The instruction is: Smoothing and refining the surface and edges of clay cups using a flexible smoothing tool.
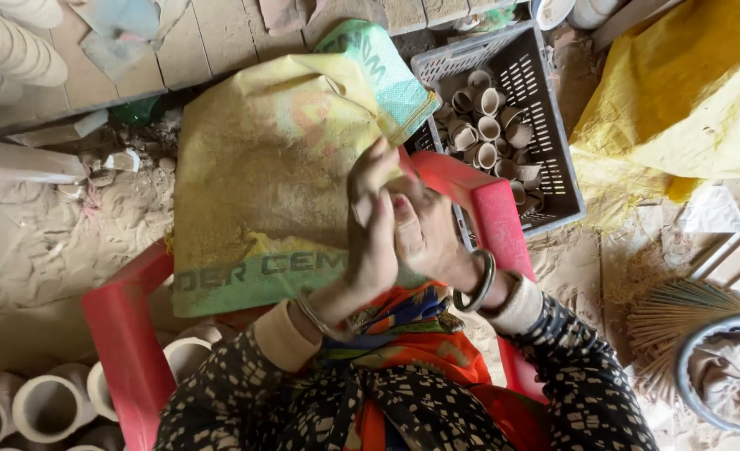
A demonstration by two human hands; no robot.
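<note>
Viewpoint: head camera, looking straight down at both hands near the centre of the frame.
Left hand (368,225): raised edge-on, fingers straight and pointing to the top of the frame, palm turned toward the other hand; a thin bangle circles the wrist.
Right hand (427,235): pressed against the left, fingers curled inward; a thick dark bangle (475,282) sits on the wrist.
Grip state: the two hands are closed together palm to palm. Whether a small object lies between them cannot be told (the palms hide the gap).
Item nearest the hands: a yellow woven plastic sack with a green printed band (261,192), spread flat in the centre-left of the frame directly beneath the hands, over the red plastic chair frame (128,334).
Handling, sack: judged light, limp and dusty; it should fold rather than hold shape. Best taken at a free corner or along the hemmed edge at the upper centre.
Dark grey plastic crate (545,108): upper right of the frame, just beside the sack.
Crate contents: small pale unglazed clay cups (489,129), piled loosely. Judged brittle and easily chipped; lift by the rim, one at a time.
Larger pale clay cups (48,407): lower left corner, on sandy ground.
Yellow cloth (687,92): upper right edge.
</note>
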